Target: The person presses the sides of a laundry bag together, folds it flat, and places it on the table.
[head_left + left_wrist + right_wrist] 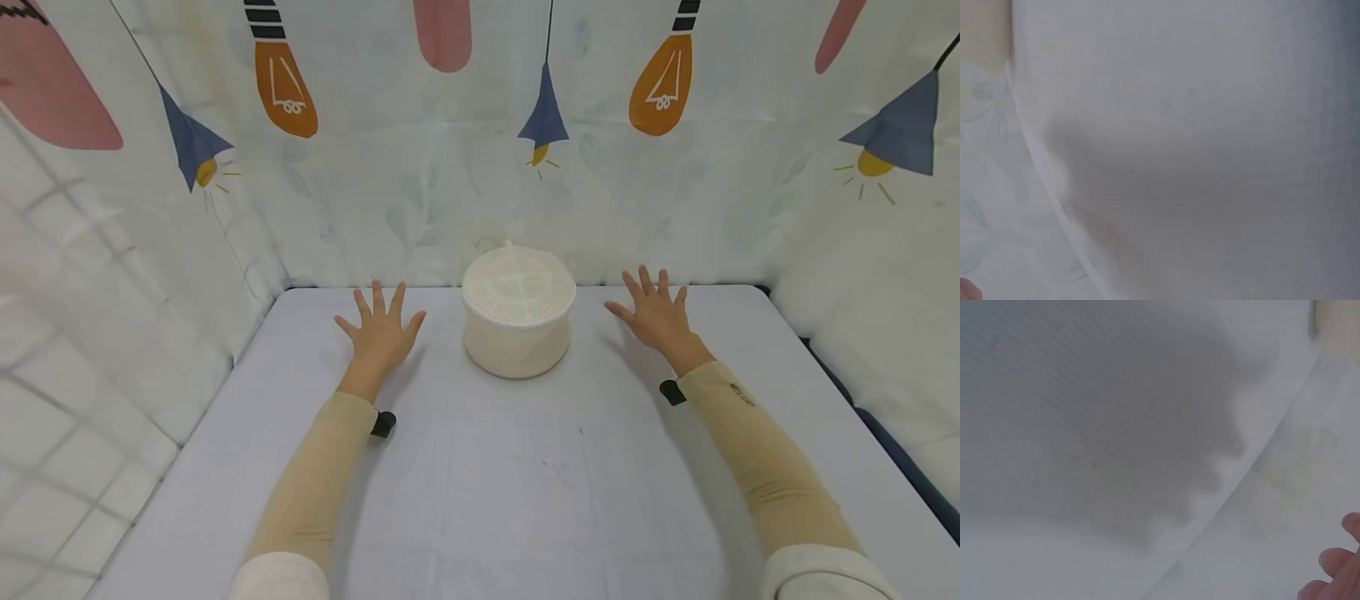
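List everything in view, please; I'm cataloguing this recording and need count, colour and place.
Round mesh-topped container: 1, cream, far middle of the table
Table: 1, white, under the container
Specks: a few, brownish, on the table before the container
Sheeting: panels uncountable, white, around the table
Printed bulbs: 2, orange, on the sheeting
Printed lamps: 3, blue, on the sheeting
Printed shapes: 3, pink, along the top
Strip: 1, dark blue, right table edge
Wrist pieces: 2, black, one per wrist
Sleeves: 2, tan, on the forearms
Left hand: 1, bare, left of the container
Right hand: 1, bare, right of it
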{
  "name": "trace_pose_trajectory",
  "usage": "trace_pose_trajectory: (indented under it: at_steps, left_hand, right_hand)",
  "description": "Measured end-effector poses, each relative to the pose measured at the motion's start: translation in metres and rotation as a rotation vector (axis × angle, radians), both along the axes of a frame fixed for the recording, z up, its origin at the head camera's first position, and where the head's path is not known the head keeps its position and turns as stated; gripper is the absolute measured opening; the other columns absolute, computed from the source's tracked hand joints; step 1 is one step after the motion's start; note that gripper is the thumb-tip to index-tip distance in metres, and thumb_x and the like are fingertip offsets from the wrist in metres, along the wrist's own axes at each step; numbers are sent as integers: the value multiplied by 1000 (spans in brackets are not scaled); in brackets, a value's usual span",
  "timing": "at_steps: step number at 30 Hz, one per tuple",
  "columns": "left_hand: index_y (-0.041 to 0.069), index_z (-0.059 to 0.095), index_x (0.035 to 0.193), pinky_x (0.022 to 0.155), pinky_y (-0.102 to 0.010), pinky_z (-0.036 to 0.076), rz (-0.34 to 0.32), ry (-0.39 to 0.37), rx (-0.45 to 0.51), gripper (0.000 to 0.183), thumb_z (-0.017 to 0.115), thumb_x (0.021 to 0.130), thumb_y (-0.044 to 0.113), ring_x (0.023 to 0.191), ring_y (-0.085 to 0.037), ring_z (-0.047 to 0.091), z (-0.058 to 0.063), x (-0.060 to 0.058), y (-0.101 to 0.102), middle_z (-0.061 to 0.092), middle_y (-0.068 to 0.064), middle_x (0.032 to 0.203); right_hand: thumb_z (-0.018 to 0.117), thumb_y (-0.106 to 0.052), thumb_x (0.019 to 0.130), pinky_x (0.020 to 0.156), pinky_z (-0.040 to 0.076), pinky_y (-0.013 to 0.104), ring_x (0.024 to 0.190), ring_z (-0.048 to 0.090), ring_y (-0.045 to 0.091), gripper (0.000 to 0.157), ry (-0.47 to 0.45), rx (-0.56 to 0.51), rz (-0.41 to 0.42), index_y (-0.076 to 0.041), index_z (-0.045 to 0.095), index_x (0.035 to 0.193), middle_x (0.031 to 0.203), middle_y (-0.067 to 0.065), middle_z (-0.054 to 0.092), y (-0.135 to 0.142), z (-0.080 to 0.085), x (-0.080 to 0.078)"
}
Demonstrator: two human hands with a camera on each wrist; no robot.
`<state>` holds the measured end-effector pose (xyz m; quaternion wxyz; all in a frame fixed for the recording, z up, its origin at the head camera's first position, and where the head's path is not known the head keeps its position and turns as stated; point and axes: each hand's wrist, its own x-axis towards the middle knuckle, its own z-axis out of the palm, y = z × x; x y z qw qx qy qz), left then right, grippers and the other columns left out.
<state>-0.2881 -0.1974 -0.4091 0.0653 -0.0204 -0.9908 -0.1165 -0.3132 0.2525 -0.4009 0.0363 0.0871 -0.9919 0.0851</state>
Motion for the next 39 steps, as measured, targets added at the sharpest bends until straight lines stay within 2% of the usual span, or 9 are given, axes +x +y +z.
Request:
trace_pose_trajectory:
  at_steps: [9, 15, 29, 33, 39]
  left_hand:
    - [25, 1, 151, 87, -76, -14, 15, 0, -13, 76, 14, 90, 69, 128, -38, -31, -1, -1, -1, -20, -16, 151]
    - [25, 2, 151, 88, -76, -13, 13, 12, -8, 74, 16, 91, 67, 129, -38, -30, 0, 0, -2, -17, -16, 151]
    - [25, 4, 151, 93, -74, -8, -5, 61, 31, 75, 17, 90, 68, 132, -39, -24, 6, 3, 2, -8, -18, 153]
    - [25, 3, 151, 94, -73, -8, -20, 56, 40, 74, 18, 91, 67, 132, -39, -23, 8, 4, 4, -9, -17, 153]
    - [26, 6, 151, 97, -72, -1, -32, 75, 25, 71, 20, 93, 64, 135, -41, -14, 13, 6, 6, -6, -15, 154]
  right_hand:
    - [32, -62, 92, 97, -9, 69, 134, -17, 42, 81, -15, -30, 9, -10, 10, 150, 152, 19, -3, -3, 6, 7]
    - [33, -61, 93, 99, -8, 68, 135, -14, 42, 80, 9, -41, 24, -11, 10, 150, 153, 18, -1, -3, 8, 9]
    - [28, -67, 91, 101, 3, 68, 136, -4, 43, 82, 58, -50, 51, -11, 15, 150, 153, 16, 4, -9, 15, 13]
    - [33, -62, 92, 102, 3, 67, 136, -3, 43, 79, 67, -69, 60, -11, 15, 150, 153, 17, 5, -9, 17, 14]
    - [39, -57, 94, 102, 6, 66, 136, 1, 44, 75, 89, -88, 71, -10, 18, 149, 153, 17, 8, -11, 23, 17]
